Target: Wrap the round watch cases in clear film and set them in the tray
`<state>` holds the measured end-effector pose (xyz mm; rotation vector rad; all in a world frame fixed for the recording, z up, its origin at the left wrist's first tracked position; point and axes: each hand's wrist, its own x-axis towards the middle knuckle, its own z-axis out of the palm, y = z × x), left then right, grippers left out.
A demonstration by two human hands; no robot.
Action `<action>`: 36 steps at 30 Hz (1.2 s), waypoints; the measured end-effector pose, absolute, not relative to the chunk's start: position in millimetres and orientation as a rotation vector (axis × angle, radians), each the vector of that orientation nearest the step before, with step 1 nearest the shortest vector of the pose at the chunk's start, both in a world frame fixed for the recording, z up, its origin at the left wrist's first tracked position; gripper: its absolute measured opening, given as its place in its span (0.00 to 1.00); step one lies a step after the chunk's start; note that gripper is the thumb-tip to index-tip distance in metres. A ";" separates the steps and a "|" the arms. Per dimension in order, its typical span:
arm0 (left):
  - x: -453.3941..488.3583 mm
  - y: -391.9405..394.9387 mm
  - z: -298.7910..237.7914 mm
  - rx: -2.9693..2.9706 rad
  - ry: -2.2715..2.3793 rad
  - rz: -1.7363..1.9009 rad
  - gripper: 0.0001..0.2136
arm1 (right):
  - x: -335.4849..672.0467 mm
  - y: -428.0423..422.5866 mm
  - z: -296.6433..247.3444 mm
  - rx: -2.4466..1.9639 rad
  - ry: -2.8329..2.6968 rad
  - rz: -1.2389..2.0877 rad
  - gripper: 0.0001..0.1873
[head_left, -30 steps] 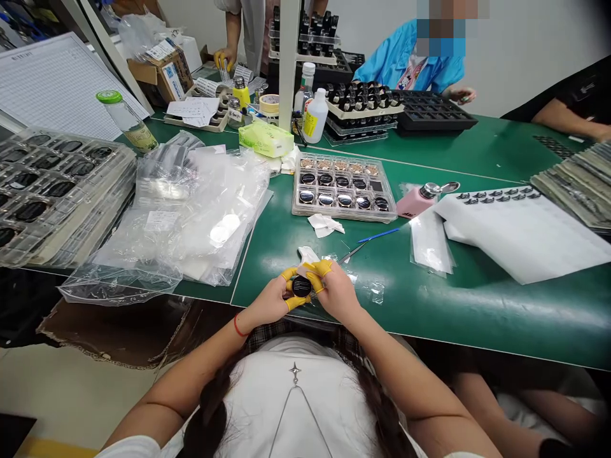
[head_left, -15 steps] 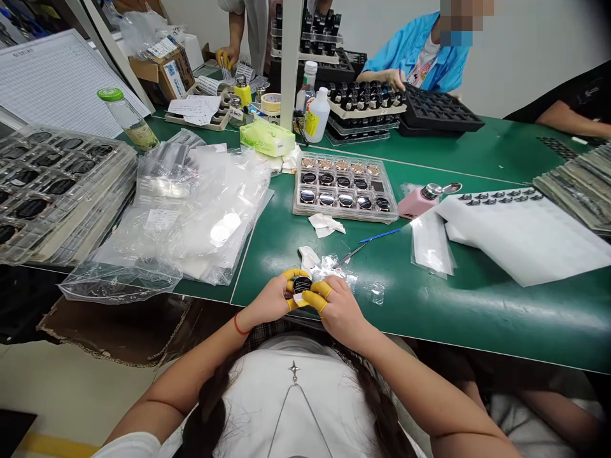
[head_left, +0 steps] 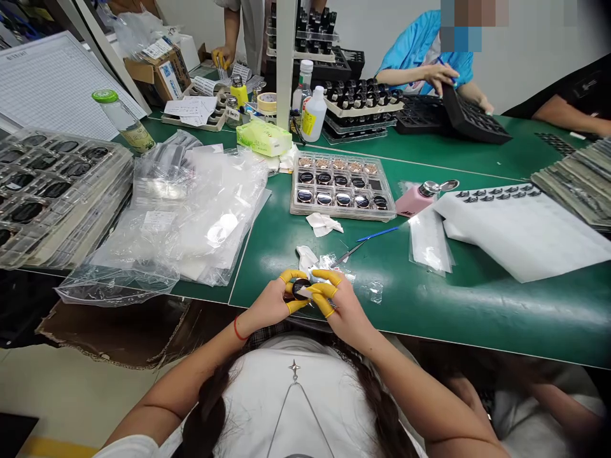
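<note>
1. Two grips, the left grip (head_left: 268, 300) and the right grip (head_left: 344, 312), are pressed together in yellow finger cots (head_left: 323, 299), a round black disc (head_left: 300, 289) being pinched between them just above the green worktop (head_left: 453, 305).
2. Rows of black and copper-toned discs (head_left: 324, 179) are held in a clear tray (head_left: 342, 215) farther ahead.

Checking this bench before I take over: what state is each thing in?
Left hand: yellow finger cots on, gripping the disc
Right hand: yellow finger cots on, gripping the disc
Round black disc: held off the mat between both hands
Parts tray: flat on the mat, pockets mostly filled
Tweezers: lying on the mat, not held
Black tray: tilted up, a co-worker's hands at it
Green-capped bottle: capped
</note>
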<state>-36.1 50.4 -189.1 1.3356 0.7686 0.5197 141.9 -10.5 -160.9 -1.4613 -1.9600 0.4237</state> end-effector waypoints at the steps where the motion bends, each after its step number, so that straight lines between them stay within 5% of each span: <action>1: -36.2 50.3 -189.2 1.350 0.764 0.523 0.21 | 139.1 -11.4 -161.7 -1.459 -2.014 0.394 0.11; 11: -36.2 50.1 -190.7 1.395 0.774 0.521 0.20 | 124.8 -22.8 -164.8 -1.491 -2.130 0.007 0.12; 36: -39.4 55.7 -189.5 1.305 0.677 0.518 0.24 | 124.3 25.8 -157.6 -1.666 -2.153 -0.011 0.12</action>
